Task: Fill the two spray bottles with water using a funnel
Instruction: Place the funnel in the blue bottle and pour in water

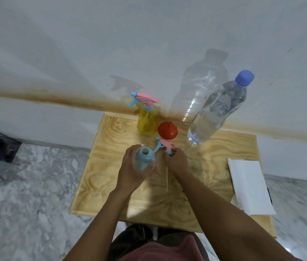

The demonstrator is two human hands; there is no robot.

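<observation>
My left hand (132, 172) curls around the blue spray bottle (144, 157) at the middle of the wooden worktop (107, 157), its neck open and uncapped. Just beside it, my right hand (178, 162) pinches the pink-and-blue spray head (164, 146), apart from the bottle, with a thin tube (167, 179) trailing toward the near edge. The red funnel (167, 130) sits mouth-down just beyond the spray head. The yellow spray bottle (147, 121), its own trigger on, stands at the far edge by the wall, touching or nearly touching the funnel. The capped water bottle (218, 110) stands toward the far right corner. A white folded sheet (248, 185) overhangs the right edge. Bare wood lies open along the left edge and across the near edge between my forearms.
</observation>
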